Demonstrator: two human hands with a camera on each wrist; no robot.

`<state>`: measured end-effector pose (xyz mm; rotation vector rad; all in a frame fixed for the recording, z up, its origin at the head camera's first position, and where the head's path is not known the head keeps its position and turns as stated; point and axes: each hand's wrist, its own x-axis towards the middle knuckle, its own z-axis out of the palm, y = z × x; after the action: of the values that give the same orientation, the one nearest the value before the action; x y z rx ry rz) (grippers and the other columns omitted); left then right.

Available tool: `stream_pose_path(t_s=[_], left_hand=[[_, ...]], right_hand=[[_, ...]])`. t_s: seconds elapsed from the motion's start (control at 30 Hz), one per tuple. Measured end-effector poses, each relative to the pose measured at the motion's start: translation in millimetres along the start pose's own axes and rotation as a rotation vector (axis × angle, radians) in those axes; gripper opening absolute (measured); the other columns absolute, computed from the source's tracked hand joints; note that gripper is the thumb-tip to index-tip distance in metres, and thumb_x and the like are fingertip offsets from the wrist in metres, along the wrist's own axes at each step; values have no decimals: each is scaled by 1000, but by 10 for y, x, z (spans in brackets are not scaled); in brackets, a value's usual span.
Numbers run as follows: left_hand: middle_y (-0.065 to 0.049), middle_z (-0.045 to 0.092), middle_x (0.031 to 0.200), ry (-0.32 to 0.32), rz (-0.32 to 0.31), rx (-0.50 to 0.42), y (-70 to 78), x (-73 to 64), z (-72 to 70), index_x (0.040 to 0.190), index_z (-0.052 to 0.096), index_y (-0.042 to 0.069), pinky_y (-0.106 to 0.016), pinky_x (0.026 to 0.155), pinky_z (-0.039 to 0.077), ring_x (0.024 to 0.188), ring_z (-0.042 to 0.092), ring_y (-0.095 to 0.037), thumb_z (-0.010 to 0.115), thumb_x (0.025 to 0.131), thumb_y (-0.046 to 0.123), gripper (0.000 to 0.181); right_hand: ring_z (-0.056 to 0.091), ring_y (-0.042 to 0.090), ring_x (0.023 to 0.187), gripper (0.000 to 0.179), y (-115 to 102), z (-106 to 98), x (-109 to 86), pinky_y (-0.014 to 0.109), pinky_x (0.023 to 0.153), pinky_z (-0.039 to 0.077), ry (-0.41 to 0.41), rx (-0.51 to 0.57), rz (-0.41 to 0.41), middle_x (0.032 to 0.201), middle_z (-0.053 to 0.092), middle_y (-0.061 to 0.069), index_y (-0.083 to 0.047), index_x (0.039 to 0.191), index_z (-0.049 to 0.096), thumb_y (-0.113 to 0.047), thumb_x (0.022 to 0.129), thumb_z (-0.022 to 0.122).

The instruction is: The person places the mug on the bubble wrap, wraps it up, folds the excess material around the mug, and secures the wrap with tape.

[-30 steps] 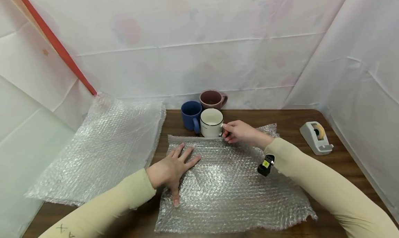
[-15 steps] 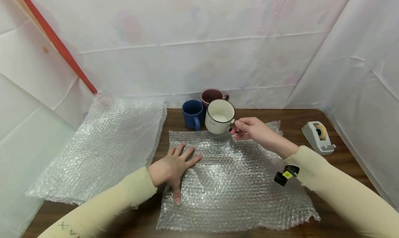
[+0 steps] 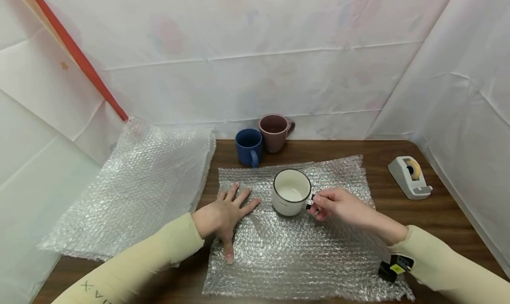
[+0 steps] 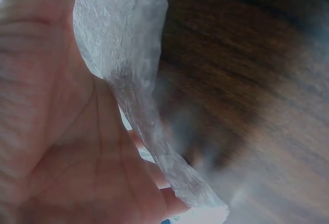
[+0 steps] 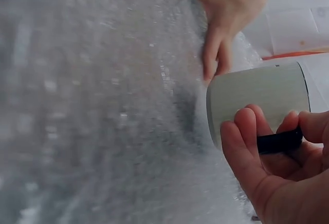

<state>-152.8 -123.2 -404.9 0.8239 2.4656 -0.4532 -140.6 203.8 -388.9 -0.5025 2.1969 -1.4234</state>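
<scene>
A white mug [image 3: 290,192] with a dark rim is upright over the middle of a sheet of bubble wrap [image 3: 303,259]. My right hand [image 3: 338,209] pinches its dark handle from the right, which the right wrist view shows close up on the handle [image 5: 280,142]. Whether the mug's base touches the wrap I cannot tell. My left hand [image 3: 227,217] lies with fingers spread on the left edge of the wrap. In the left wrist view the palm [image 4: 77,147] is beside that edge, above the wooden table.
Behind the wrap stand a blue mug [image 3: 249,147] and a mauve mug [image 3: 275,133]. More bubble wrap [image 3: 139,184] lies at the left, under a red strip [image 3: 85,63]. A tape dispenser [image 3: 410,178] sits at the right on the wooden table [image 3: 392,147].
My right hand has lifted the white mug from beside the blue and mauve mugs and brought it toward me and right, over the bubble wrap. The left hand has stayed in place.
</scene>
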Motion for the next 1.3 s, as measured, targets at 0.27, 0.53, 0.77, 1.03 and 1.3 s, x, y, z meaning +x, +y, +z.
stream_pose_path(t_s=[0.27, 0.53, 0.77, 1.03, 1.3], left_hand=[[-8, -8, 166, 13, 25, -55, -17, -15, 35, 160, -4, 35, -58, 117, 15, 150, -8, -39, 83, 35, 78, 159], [-6, -13, 166, 74, 93, -187, -142, -30, 101, 161, 1, 34, -58, 118, 10, 149, -12, -37, 80, 43, 79, 149], [-12, 11, 165, 295, 194, -379, -453, -44, 131, 156, 34, 14, -59, 114, 23, 149, 11, -40, 67, 80, 69, 100], [-22, 46, 144, 661, -59, -438, -784, -31, 22, 145, 46, 1, -58, 101, 42, 132, 40, -42, 74, 90, 40, 73], [-7, 70, 102, 655, -125, -866, -913, 28, 87, 128, 62, 1, -41, 75, 53, 89, 65, -23, 64, 99, 31, 42]], right_hand=[[67, 29, 84, 30, 168, 36, -91, 37, 78, 58, -41, 91, 40, 95, 68, 17, 9, 99, 65, -14, 106, 48], [65, 23, 77, 27, 175, 4, -67, 37, 66, 53, 90, -190, 55, 101, 68, 9, -8, 102, 65, -34, 102, 58], [52, 34, 116, 47, 235, -43, -45, 55, 89, 45, 191, -436, 52, 130, 55, 12, -13, 125, 63, -49, 96, 62], [40, 43, 131, 55, 252, -128, -24, 63, 97, 38, 80, -383, 109, 140, 46, 17, -13, 135, 57, -51, 96, 60], [27, 47, 138, 53, 307, -273, -21, 67, 100, 33, -32, -286, 127, 150, 32, 20, -12, 144, 50, -46, 103, 49]])
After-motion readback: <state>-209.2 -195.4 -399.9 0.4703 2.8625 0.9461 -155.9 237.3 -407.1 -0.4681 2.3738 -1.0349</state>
